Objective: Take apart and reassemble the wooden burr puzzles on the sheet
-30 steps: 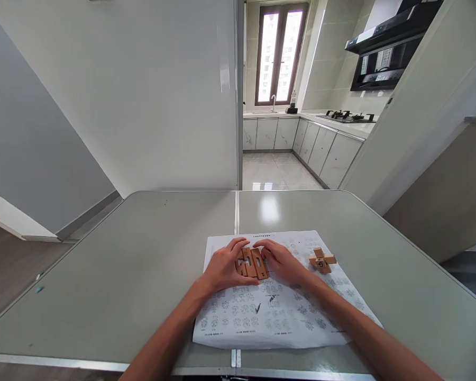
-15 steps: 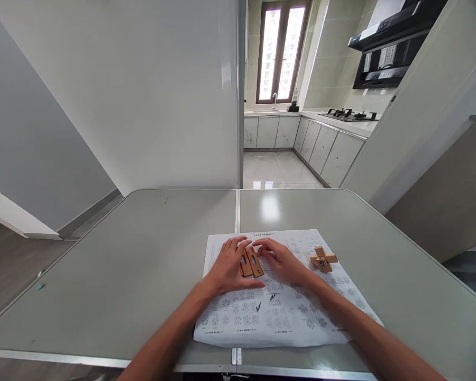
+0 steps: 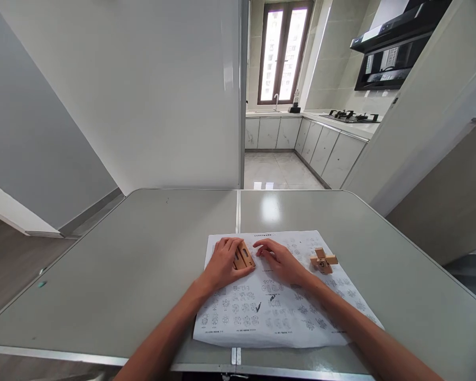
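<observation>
My left hand is wrapped round slotted wooden puzzle pieces lying side by side on the printed sheet. The piece at the right edge carries a "2", and my palm and fingers hide part of the others. To the right of them, apart from the pieces, my right hand rests over the paper with bent, parted fingers and nothing visible in it. Farther right on the sheet stands a cross-shaped cluster of joined wooden puzzle pieces, marked with a "G". Neither hand touches that cluster.
The sheet lies across the seam of a grey folding table with a metal edge. A small greenish bit is near its left edge. Beyond the table are a white wall panel and a kitchen with a gas stove.
My left hand has slid the slotted pieces leftward, closing more tightly round them. My right hand stays about where it was, now farther from the pieces.
</observation>
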The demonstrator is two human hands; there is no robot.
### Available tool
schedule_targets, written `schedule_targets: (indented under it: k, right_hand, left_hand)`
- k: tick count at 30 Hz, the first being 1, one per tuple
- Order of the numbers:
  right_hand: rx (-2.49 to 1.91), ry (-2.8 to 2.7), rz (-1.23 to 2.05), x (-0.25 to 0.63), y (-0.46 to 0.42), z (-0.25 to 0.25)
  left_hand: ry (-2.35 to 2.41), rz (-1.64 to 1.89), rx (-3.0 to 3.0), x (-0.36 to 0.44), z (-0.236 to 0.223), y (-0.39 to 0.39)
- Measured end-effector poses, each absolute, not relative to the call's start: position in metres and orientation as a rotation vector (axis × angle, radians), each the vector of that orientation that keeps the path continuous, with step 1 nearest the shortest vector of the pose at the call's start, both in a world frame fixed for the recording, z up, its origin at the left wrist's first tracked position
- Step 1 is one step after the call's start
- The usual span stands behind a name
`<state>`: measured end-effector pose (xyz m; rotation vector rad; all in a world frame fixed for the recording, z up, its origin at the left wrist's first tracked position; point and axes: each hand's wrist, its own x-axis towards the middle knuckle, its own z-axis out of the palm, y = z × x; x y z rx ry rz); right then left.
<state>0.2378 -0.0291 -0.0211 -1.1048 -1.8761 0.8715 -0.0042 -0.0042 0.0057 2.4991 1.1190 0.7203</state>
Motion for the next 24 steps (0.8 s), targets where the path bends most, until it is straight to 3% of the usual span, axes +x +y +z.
schedule_targets:
  k: [24]
  right_hand:
    - [-1.169,-1.883,0.85,0.235,-0.03,-0.02]
  left_hand:
    - [1.698,0.727,2.487,-0.047,-0.001,0.034]
